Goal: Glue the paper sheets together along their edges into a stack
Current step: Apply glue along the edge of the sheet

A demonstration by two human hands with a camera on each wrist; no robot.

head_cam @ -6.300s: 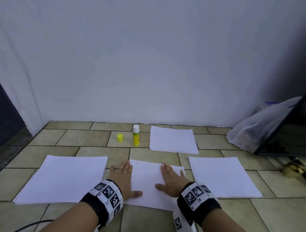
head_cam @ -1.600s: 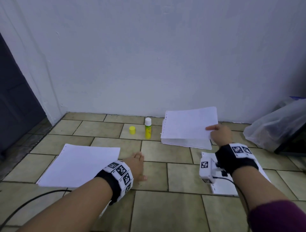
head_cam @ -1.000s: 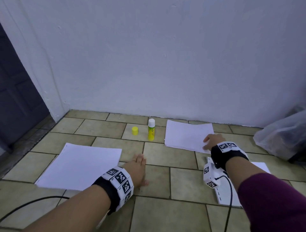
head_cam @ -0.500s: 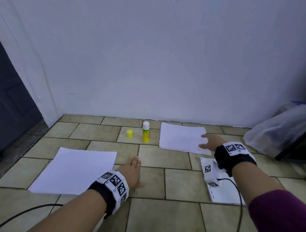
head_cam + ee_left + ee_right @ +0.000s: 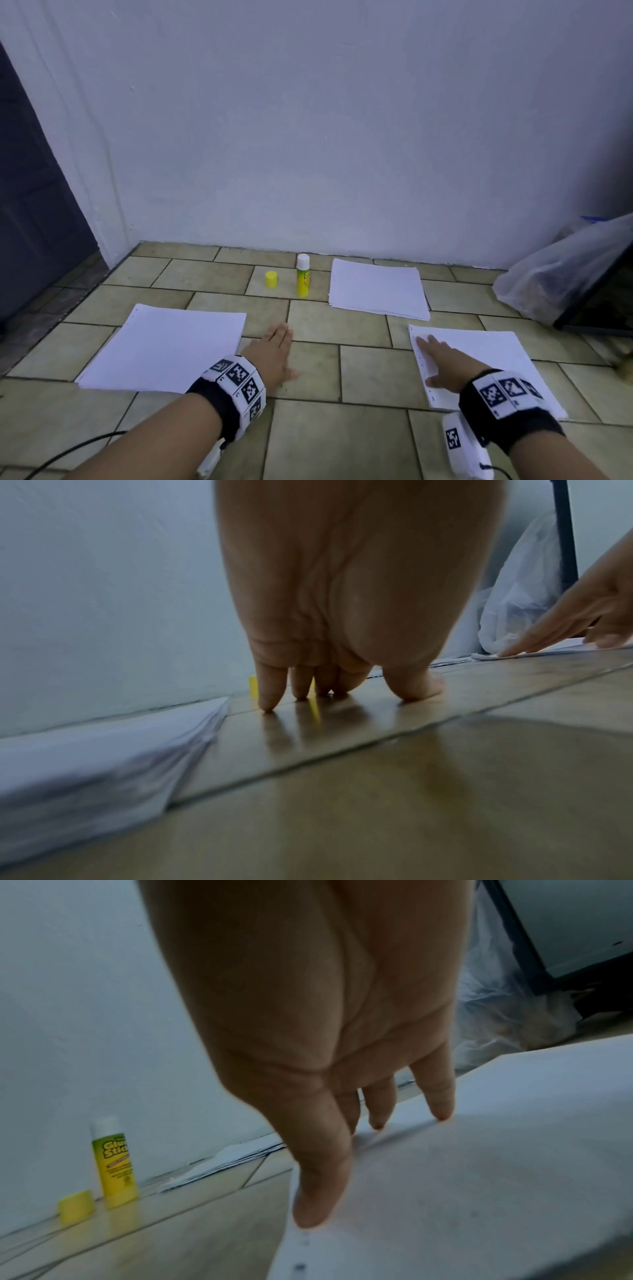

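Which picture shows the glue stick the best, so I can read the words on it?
The right wrist view. There the glue stick is close enough to read "Glue Stick" on its label, with its yellow cap beside it. The head view shows it small and far, standing by the wall. The left wrist view shows only yellow slivers behind the fingers.

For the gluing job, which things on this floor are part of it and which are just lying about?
Part of the job:
- glue stick, uncapped
- its yellow cap beside it
- far paper pile
- left paper pile
- right paper pile, under the right hand

Lying about:
- plastic bag
- dark board leaning over it
- black cable
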